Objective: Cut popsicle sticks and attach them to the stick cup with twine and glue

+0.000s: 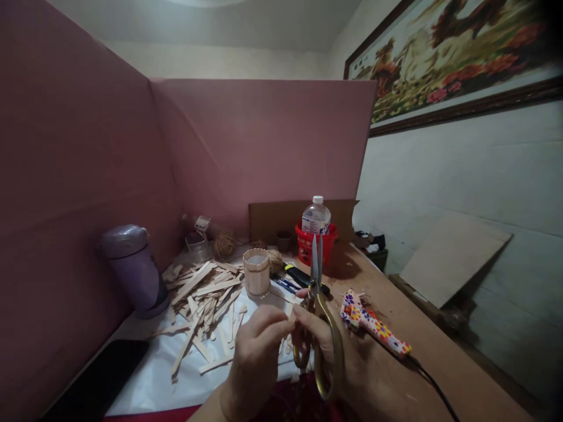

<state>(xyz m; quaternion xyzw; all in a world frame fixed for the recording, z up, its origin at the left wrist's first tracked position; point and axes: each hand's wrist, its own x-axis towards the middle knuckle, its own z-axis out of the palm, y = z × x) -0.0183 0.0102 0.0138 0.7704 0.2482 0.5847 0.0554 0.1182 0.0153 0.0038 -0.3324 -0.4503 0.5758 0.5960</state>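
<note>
My right hand [323, 340] holds gold-handled scissors [315, 264] upright, the blades pointing up and slightly apart. Close beside it, my left hand [259, 346] is closed, its thumb and fingertips pinched near the scissors' handles; what they grip is too small to make out. Just beyond my hands stands a small round cup made of wooden sticks [257, 274], with a thin band around its upper part. Many loose wooden sticks [206, 299] lie in a heap to the left on a white sheet [145, 375].
A purple flask [136, 275] stands at left, behind a black flat object [101, 375]. A red bucket [308, 249] with a clear bottle [315, 217], twine balls [224, 243] and a black-yellow cutter [299, 275] are farther back. A flowered glue gun [373, 325] lies right.
</note>
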